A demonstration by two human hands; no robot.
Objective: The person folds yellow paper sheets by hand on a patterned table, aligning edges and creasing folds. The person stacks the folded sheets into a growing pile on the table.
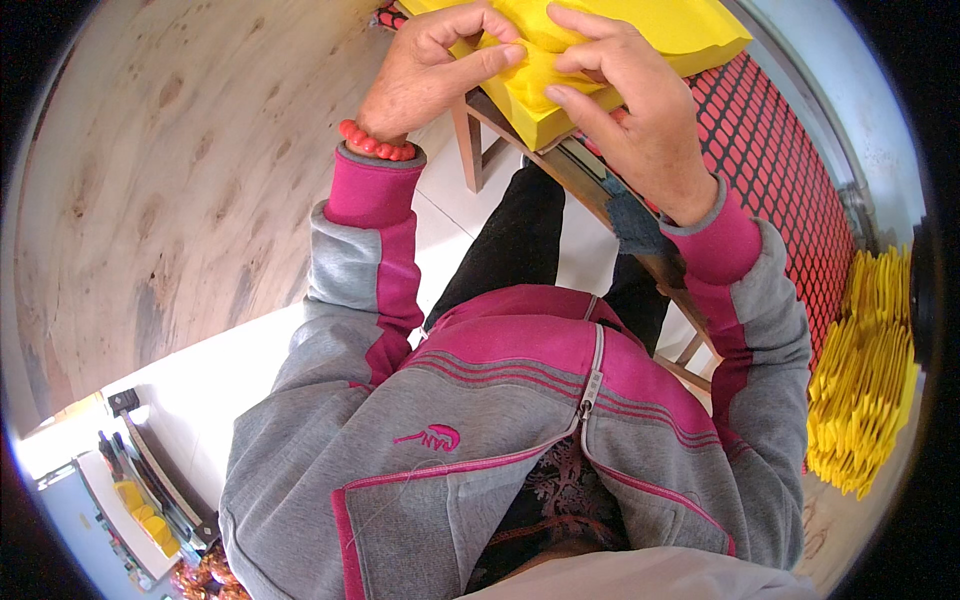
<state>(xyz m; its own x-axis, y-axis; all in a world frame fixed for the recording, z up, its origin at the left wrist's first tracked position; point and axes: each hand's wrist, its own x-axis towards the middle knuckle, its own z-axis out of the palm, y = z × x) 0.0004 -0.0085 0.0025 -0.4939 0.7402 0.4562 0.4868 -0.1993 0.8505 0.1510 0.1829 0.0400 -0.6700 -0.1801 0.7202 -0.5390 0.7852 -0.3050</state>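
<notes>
At the top of the view a crumpled piece of soft yellow material (537,72) lies on a thick yellow slab (685,40). It looks like thin cloth or sheeting; I cannot tell which. My left hand (432,65) pinches its left side between thumb and forefinger, and a red bead bracelet (375,142) circles that wrist. From the right, my right hand (645,100) reaches over the same material. Its thumb and fingers are spread apart, their tips at or just above the yellow folds.
A wooden-legged stand (468,145) holds the slab, beside a red and black patterned cover (770,140). A stack of folded yellow pieces (862,390) sits at the right. Along the left runs a large plywood board (170,190). My knees are below the stand.
</notes>
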